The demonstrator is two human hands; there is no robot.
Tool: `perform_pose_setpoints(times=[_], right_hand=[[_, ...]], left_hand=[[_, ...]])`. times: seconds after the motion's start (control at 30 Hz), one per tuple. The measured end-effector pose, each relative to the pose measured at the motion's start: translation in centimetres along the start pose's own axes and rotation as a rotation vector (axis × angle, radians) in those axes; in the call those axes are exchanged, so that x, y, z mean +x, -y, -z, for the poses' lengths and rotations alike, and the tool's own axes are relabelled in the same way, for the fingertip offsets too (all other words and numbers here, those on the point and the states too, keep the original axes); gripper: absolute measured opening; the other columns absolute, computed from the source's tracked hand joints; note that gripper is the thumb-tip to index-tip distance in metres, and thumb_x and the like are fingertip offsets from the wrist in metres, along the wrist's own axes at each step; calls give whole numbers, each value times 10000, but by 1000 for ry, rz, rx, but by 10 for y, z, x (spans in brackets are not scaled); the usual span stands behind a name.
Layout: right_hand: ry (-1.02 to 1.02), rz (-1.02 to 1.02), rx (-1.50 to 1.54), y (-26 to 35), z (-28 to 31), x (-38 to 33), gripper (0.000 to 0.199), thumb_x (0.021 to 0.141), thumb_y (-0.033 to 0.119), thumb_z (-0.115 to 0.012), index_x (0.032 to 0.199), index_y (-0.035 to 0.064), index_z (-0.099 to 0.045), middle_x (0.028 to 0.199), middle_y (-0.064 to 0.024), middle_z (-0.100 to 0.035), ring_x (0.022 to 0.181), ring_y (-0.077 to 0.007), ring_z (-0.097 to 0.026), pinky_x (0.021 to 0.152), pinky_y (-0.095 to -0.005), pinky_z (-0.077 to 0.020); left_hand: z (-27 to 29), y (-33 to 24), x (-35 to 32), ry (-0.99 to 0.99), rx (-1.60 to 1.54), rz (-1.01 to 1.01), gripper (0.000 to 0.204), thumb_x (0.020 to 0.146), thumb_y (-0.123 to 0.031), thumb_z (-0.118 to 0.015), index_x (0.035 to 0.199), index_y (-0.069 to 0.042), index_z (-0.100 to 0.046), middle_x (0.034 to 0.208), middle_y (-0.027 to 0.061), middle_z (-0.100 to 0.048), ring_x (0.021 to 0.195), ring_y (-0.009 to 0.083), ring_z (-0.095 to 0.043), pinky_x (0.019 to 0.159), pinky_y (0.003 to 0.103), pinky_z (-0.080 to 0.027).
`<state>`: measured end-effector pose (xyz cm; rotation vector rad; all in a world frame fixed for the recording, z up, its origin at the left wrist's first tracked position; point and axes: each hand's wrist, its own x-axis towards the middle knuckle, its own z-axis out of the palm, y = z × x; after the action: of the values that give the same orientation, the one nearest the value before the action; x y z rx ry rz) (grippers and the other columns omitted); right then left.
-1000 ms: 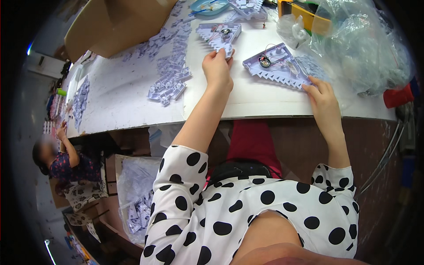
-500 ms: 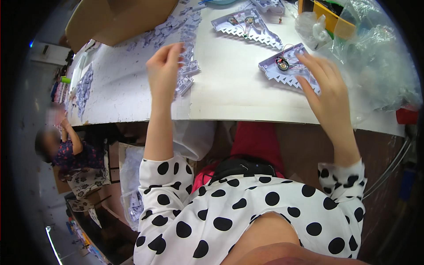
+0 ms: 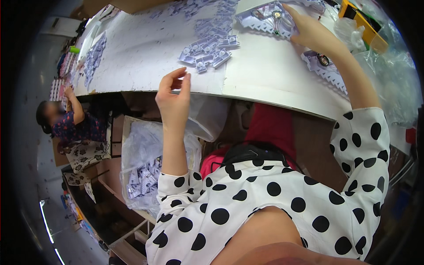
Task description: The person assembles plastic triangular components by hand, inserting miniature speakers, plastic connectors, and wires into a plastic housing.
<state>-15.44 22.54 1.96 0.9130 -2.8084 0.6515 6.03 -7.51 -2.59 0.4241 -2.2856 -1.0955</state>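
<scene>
My right hand [image 3: 309,31] reaches to the far side of the table. Its fingers and thumb span the right end of a pale lilac plastic half-shell [image 3: 260,20] with a toothed edge, a small round speaker and thin wires inside. Beneath my right forearm lies a second toothed half-shell [image 3: 314,64] with a black round speaker, partly hidden by the arm. My left hand [image 3: 174,92] hovers at the table's front edge, fingers loosely curled and thumb apart, with nothing visible in it. Just beyond are several small pale plastic parts [image 3: 205,51].
More small parts are spread over the white table [image 3: 145,53] toward a cardboard box [image 3: 132,4]. Clear plastic bags [image 3: 388,79] and a yellow-black box [image 3: 362,26] stand at right. Below, a bag-lined crate [image 3: 145,176] holds pale parts. Another person [image 3: 75,119] sits at far left.
My right hand has moved from the nearer half-shell to the farther one. My left hand has come back toward the table's front edge, its fingers looser. The whole view has shifted.
</scene>
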Motion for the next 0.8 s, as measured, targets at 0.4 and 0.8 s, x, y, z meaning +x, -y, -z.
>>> perform_pose_setpoints(times=[0.4,0.8], right_hand=[[-268,446,47,79,-20,-66,613,790,69,-772,1370,99,-575,1156,-121,-659,1087,-353,-610,958,-431,-506],[-192,331,334,107,-84,-115,463,792,24,-751,1240,98,-662,1070,-67,-639,992,-270,-581,868,-381,-520]], left_hand=[[-3,6,34,332,170,-187,469,827,-171,-803,1275,-89,-693,1035,72,-533,801,168,-548,767,301,-522],[4,12,47,355,223,-102,402,788,-237,-866,1145,-84,-761,922,31,-503,748,127,-504,703,269,-475]])
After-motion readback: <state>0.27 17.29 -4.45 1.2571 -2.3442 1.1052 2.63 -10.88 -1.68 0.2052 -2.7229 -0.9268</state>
